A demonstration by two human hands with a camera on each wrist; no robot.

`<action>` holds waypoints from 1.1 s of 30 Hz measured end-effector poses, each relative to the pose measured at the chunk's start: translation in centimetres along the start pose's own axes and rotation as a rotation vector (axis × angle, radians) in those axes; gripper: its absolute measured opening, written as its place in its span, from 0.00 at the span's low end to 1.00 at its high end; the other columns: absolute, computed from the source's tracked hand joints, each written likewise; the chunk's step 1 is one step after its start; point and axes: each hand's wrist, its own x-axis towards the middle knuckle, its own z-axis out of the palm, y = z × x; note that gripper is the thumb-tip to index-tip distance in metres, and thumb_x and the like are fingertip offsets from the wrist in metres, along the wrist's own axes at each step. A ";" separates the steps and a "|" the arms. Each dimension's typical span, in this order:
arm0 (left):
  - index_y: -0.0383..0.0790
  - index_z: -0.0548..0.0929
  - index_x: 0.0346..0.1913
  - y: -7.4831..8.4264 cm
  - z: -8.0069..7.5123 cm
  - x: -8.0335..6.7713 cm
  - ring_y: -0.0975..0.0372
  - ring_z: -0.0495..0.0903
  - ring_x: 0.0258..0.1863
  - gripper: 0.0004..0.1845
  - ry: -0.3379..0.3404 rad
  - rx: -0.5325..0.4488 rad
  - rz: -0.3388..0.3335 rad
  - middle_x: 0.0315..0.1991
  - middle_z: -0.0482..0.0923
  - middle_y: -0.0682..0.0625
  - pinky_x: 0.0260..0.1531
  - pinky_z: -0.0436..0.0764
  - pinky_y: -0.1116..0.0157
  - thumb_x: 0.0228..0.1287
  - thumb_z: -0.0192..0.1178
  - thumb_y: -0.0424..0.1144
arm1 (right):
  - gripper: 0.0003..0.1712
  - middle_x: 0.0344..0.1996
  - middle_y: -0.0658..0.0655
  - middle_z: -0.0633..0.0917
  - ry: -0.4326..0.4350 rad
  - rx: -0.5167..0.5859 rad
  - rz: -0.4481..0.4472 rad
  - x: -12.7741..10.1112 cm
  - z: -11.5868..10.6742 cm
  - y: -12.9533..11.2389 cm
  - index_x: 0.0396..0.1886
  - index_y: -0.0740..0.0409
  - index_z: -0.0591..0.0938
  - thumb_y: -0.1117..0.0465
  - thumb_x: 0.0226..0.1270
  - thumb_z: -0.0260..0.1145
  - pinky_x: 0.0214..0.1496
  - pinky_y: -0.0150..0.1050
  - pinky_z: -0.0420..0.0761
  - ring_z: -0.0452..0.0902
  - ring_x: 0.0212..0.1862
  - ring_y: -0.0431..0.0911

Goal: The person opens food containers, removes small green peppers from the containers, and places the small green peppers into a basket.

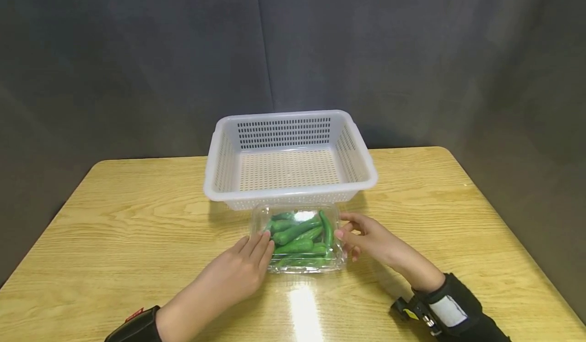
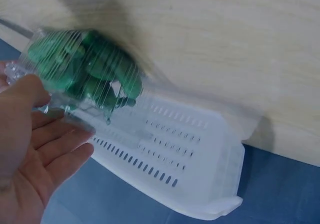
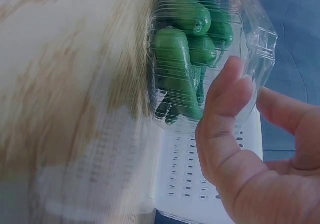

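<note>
A clear plastic clamshell box of green peppers sits at the front of the table, between both hands. My left hand holds its left side, with straight fingers over the lid; in the left wrist view the thumb is at the rim beside the green peppers. My right hand holds the right edge. In the right wrist view its thumb meets the rim of the clear plastic clamshell box, opposite bent fingers along the wall. The left thumb is hidden in the head view.
A white perforated plastic basket stands right behind the box, with no contents visible inside. The wooden table extends to both sides. Dark grey cloth hangs behind the table.
</note>
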 end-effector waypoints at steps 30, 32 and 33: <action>0.31 0.81 0.56 1.1 0.5 -0.3 0.52 0.81 0.55 0.24 0.012 0.109 -0.003 0.56 0.80 0.36 0.54 0.79 0.61 0.75 0.32 0.29 | 0.36 0.39 0.61 0.79 0.023 0.005 -0.009 0.3 0.0 0.1 0.69 0.82 0.56 0.64 0.73 0.61 0.29 0.36 0.81 0.77 0.26 0.45; 0.30 0.81 0.56 1.1 0.5 -0.3 0.52 0.81 0.55 0.25 0.015 0.110 -0.003 0.56 0.80 0.36 0.54 0.79 0.61 0.75 0.31 0.29 | 0.36 0.39 0.61 0.79 0.021 0.005 -0.010 0.3 0.0 0.1 0.69 0.82 0.56 0.64 0.73 0.61 0.29 0.36 0.81 0.77 0.26 0.45; 0.30 0.81 0.56 1.1 0.5 -0.3 0.52 0.81 0.55 0.25 0.015 0.112 -0.003 0.55 0.80 0.36 0.54 0.79 0.61 0.75 0.31 0.29 | 0.36 0.39 0.61 0.79 0.022 0.004 -0.011 0.3 0.0 0.1 0.69 0.82 0.56 0.64 0.73 0.61 0.29 0.36 0.81 0.77 0.26 0.45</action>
